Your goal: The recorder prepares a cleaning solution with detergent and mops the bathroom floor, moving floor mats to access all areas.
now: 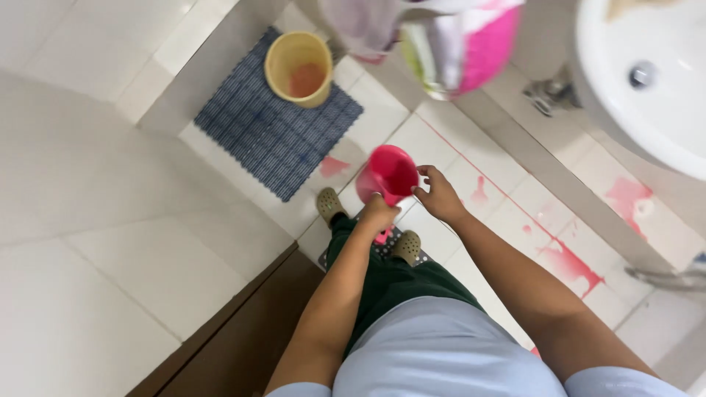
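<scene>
A pink plastic mug (390,175) is held out in front of me, above the tiled floor, with its mouth tilted toward me. My left hand (378,215) grips it from below, near its handle. My right hand (440,195) touches its rim on the right side with the fingertips. Below the hands are my two feet in olive clogs (331,204) on a small perforated mat (386,248).
A yellow bucket (299,69) stands on a blue mat (276,132) at the far side. A white washbasin (647,81) is at the upper right, with hanging pink and white cloths (456,44) beside it. Red stains (566,261) mark the tiled floor on the right. A brown door edge (243,323) lies at the lower left.
</scene>
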